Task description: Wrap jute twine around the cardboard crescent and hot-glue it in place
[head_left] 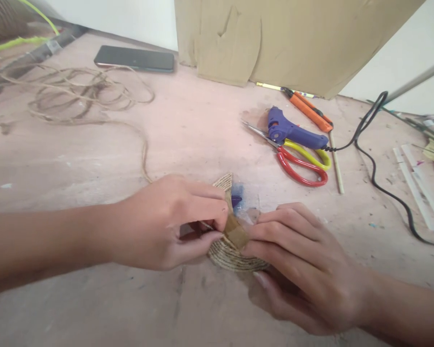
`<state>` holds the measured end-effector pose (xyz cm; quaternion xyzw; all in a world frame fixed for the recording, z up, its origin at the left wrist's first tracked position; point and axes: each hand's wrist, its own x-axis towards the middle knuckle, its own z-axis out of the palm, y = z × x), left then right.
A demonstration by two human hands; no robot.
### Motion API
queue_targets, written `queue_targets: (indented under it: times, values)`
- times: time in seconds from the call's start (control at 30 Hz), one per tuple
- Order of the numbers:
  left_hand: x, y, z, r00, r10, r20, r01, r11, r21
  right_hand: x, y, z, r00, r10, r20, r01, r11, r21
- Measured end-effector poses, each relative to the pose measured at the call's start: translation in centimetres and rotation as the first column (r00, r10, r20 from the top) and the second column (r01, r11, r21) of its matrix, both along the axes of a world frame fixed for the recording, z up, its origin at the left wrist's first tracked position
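Note:
A small curved cardboard piece (236, 233) lies low in the middle of the head view, with rows of jute twine (227, 256) laid along its curve. My left hand (173, 221) pinches the twine between thumb and fingers at the edge of the rows. From that hand the loose strand runs back to a tangle of twine (90, 94) at the upper left. My right hand (307, 265) grips the right side of the cardboard piece, thumb below and fingers above. Just behind the piece is a clear plastic scrap with a blue patch (240, 196), partly hidden.
To the right lie a purple glue gun (296, 132) with a black cord (374, 168), red-and-yellow-handled scissors (302, 171), an orange cutter (309, 111) and a thin stick (336, 164). A phone (134, 59) rests at the back; cardboard (292, 43) leans behind. Glue sticks (415, 188) lie far right.

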<state>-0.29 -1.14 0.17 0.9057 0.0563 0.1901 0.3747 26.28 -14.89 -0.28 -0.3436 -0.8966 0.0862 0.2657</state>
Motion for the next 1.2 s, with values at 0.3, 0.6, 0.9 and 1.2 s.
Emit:
queue_targets:
  times: [0.3, 0.6, 0.9, 1.2]
  values:
    - [-0.15, -0.25, -0.01, 1.0, -0.006, 0.028, 0.004, 0.997, 0.079, -0.14, 0.19, 0.28, 1.0, -0.027, 0.011, 0.027, 0.999, -0.041]
    - [-0.16, -0.27, -0.27, 0.999, -0.031, 0.012, 0.029, 0.995, 0.096, -0.16, -0.28, -0.05, 0.997, -0.042, 0.061, 0.038, 0.997, 0.072]
    - [-0.34, -0.28, -0.41, 0.998, -0.05, 0.026, 0.047, 0.994, 0.101, -0.28, 0.25, 0.06, 0.996, -0.003, 0.092, 0.0, 0.999, 0.034]
    - [-0.03, -0.11, -0.55, 0.998, -0.056, 0.015, 0.054, 0.993, 0.107, -0.25, 0.34, 0.23, 0.998, 0.017, 0.063, -0.019, 0.999, 0.034]
